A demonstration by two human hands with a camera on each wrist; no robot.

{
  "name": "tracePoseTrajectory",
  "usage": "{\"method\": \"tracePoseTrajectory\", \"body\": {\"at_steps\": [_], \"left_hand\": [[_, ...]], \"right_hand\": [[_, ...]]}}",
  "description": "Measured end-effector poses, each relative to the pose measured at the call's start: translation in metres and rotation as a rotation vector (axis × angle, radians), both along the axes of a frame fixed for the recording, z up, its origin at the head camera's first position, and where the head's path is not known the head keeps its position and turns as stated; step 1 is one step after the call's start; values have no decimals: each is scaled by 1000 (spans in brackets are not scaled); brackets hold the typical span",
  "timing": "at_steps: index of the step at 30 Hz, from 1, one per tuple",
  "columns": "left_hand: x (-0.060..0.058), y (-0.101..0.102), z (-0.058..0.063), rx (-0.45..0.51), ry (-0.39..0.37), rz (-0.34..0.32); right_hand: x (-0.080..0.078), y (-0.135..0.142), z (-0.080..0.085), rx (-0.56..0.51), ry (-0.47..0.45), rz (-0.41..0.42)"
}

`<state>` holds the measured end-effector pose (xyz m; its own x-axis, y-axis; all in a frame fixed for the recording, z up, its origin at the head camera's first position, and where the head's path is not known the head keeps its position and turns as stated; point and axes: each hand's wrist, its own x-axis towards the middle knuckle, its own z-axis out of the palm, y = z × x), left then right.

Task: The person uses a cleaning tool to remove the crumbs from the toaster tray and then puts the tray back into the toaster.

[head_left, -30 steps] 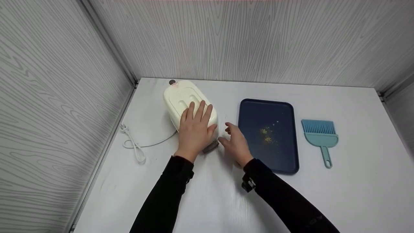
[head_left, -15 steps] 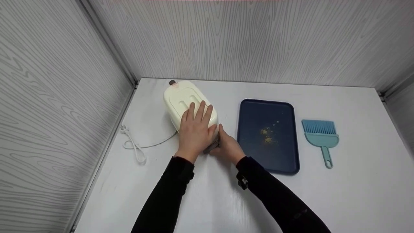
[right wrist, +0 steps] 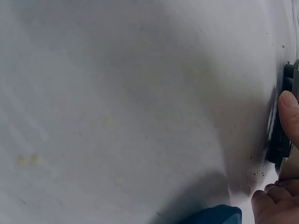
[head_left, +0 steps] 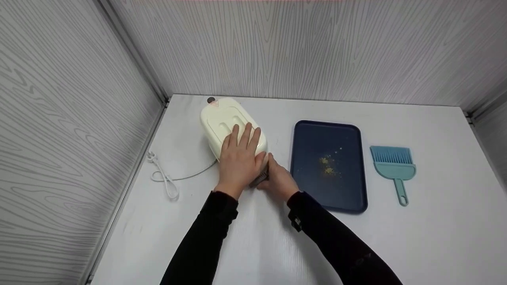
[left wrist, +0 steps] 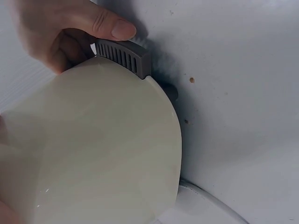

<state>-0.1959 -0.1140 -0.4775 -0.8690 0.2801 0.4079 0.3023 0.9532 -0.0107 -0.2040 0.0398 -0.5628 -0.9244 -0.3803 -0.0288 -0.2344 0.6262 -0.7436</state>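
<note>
A cream toaster (head_left: 217, 116), its top closed by a lid with two finger recesses, stands at the table's left. My left hand (head_left: 238, 164) lies flat on the lid's near end, fingers spread and straight. At the toaster's near lower end is a dark grey ribbed piece (left wrist: 122, 55) like a crumb tray's grip. My right hand (head_left: 280, 183) holds this piece from the right. In the left wrist view, its thumb (left wrist: 122, 31) rests along the ribbed piece's outer edge and the other fingers curl in beside it. The right wrist view catches that thumb at its right edge.
A navy tray (head_left: 317, 136) with yellowish crumbs (head_left: 328, 171) lies right of my right hand; its corner (right wrist: 215, 215) enters the right wrist view. Further right is a teal brush (head_left: 394, 168). The toaster's white cord (head_left: 170, 190) lies bundled at left. Walls rise behind and left.
My right hand has moved left from beside the toaster and taken hold of the ribbed piece. In the last half second little has moved; my left hand stays on the lid.
</note>
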Motion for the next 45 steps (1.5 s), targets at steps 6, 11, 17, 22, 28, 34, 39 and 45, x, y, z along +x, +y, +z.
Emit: {"method": "tracePoseTrajectory", "body": {"at_steps": [6, 11, 17, 22, 28, 34, 39, 45], "left_hand": [[-1, 0, 2, 10, -5, -3], [0, 0, 1, 29, 6, -11], [0, 1, -1, 50, 24, -24], [0, 1, -1, 56, 15, -22], [0, 0, -1, 54, 29, -24], [-2, 1, -1, 46, 30, -25], [-2, 2, 0, 42, 28, -25], [-1, 2, -1, 63, 19, -25]], "right_hand": [[-4, 0, -1, 4, 41, 3], [-6, 0, -4, -16, 50, 6], [-6, -1, -3, -23, 5, -39], [-5, -3, -2, -11, -16, -75], [-5, -5, -2, 2, 12, -94], [-5, -5, -2, 19, 41, -106], [-6, -5, -3, 19, 63, -112], [-4, -5, -3, 53, 75, -124]]}}
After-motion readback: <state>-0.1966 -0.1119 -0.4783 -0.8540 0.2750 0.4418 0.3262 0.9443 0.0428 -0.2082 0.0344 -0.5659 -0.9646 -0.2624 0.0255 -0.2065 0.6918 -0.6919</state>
